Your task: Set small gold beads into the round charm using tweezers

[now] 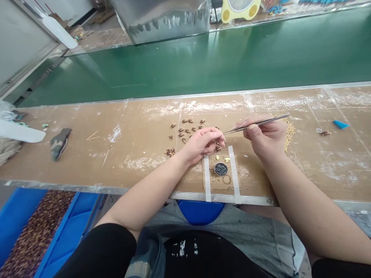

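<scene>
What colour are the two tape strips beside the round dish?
White tape strips, best seen in the head view.

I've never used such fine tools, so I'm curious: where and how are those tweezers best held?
Probably with a pinch around the middle of the tweezers, coming from the right, as the right hand holds them. They are long and slim, with narrow tips pointing toward the left hand, so this grip should leave those tips free.

No readable text. White print (182,247) on black shirt (214,256), bottom center of frame, too broken up to make out.
</scene>
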Action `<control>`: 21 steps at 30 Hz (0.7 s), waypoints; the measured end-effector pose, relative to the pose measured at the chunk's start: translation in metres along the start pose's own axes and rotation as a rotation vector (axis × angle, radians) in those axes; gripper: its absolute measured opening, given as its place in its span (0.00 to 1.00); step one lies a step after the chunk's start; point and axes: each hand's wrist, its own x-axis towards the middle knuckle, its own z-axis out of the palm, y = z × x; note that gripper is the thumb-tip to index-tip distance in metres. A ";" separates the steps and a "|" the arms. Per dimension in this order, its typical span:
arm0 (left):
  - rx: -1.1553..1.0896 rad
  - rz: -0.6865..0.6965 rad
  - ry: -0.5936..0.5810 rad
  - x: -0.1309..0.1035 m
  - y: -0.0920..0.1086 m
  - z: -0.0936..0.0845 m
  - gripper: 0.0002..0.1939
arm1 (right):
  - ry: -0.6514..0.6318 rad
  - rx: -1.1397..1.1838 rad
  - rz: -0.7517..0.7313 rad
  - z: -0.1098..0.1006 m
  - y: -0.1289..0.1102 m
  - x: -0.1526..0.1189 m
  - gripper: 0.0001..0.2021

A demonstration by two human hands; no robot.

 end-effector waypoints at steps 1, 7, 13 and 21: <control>-0.005 -0.002 0.002 0.000 0.000 0.001 0.10 | -0.001 -0.013 0.003 0.000 0.000 0.000 0.17; 0.003 -0.015 0.017 0.000 0.000 0.003 0.11 | -0.005 -0.028 0.025 0.002 -0.002 0.000 0.19; 0.021 0.010 -0.001 -0.001 -0.002 0.003 0.12 | 0.023 -0.019 0.076 0.003 -0.001 0.001 0.21; 0.019 -0.004 0.002 -0.002 -0.001 0.005 0.11 | 0.031 0.047 0.162 0.008 0.001 0.002 0.25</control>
